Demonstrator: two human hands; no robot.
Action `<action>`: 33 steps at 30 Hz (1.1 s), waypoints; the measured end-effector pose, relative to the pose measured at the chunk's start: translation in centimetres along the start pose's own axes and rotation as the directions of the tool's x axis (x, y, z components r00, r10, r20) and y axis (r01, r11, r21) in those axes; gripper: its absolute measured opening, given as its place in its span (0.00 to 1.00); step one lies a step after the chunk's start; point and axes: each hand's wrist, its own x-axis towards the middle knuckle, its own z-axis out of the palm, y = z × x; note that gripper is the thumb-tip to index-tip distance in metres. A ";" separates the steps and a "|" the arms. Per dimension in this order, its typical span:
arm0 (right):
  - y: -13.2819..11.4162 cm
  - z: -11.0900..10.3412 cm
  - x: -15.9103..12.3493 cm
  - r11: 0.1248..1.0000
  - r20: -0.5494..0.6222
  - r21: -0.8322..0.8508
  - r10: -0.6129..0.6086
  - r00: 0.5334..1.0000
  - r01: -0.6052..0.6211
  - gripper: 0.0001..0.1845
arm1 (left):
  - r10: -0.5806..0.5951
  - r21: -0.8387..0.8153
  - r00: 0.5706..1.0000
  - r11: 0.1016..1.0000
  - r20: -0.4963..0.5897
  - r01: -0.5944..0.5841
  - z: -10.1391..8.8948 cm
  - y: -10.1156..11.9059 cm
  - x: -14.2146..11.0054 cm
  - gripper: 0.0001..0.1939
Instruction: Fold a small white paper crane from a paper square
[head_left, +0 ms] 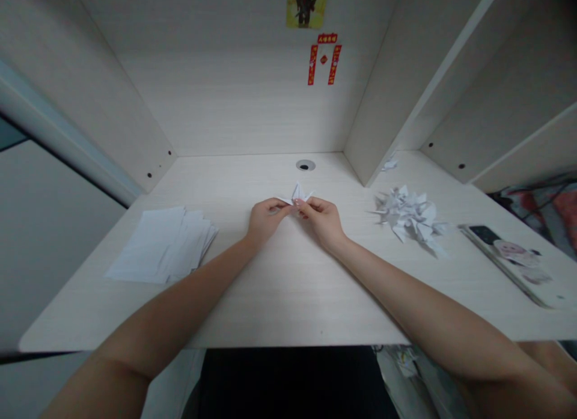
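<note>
A small white origami paper crane (297,192) is held between both hands above the middle of the desk, its pointed parts showing past the fingers. My left hand (267,219) pinches its left side between thumb and fingers. On the other side, my right hand (323,219) grips it with thumb and fingertips. The fingers cover the lower part of the folded paper. To the left lies a stack of white paper sheets (148,244), fanned out at its right edge. A pile of folded white paper cranes (408,213) sits to the right.
A phone in a decorated case (514,266) lies at the right of the desk (288,305). Behind the hands is a round cable hole (305,165). An upright divider panel (378,106) stands at the back right, with a scrap of white paper (389,165) beside its foot.
</note>
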 end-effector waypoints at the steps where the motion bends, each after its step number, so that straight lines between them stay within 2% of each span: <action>1: 0.0 0.0 0.0 1.000 0.011 0.010 0.001 1.000 -0.001 0.19 | -0.011 -0.024 1.000 1.000 0.000 0.011 0.0 -0.1 0.1 0.12; 10: -0.1 0.0 0.3 0.997 0.074 0.069 0.040 0.996 -0.045 0.18 | -0.011 -0.203 1.000 0.979 0.016 0.014 0.0 -1.0 0.6 0.10; 14: -0.4 0.0 0.3 0.999 0.095 0.030 0.007 0.995 -0.010 0.19 | 0.002 -0.227 1.000 0.974 0.006 0.000 0.0 -1.4 0.8 0.10; 19: -0.2 -0.4 0.6 1.000 0.053 0.012 -0.017 0.998 0.016 0.25 | 0.007 -0.115 1.000 0.993 0.014 -0.006 0.0 -1.2 0.6 0.12; 23: 0.3 -0.7 0.9 1.000 0.023 0.021 -0.005 1.000 0.004 0.31 | 0.074 0.052 0.997 0.996 0.018 -0.075 -0.2 -0.6 0.1 0.10; 28: 0.3 -1.0 1.0 0.957 0.029 -0.177 -0.228 0.973 0.229 0.23 | 0.174 0.217 0.985 0.961 0.009 -0.172 -0.4 -0.4 -0.2 0.09; 33: -0.2 -1.2 0.5 0.887 -0.001 -0.354 -0.317 0.948 0.296 0.13 | 0.167 0.268 0.986 0.951 -0.024 -0.155 -0.6 -0.7 -0.1 0.08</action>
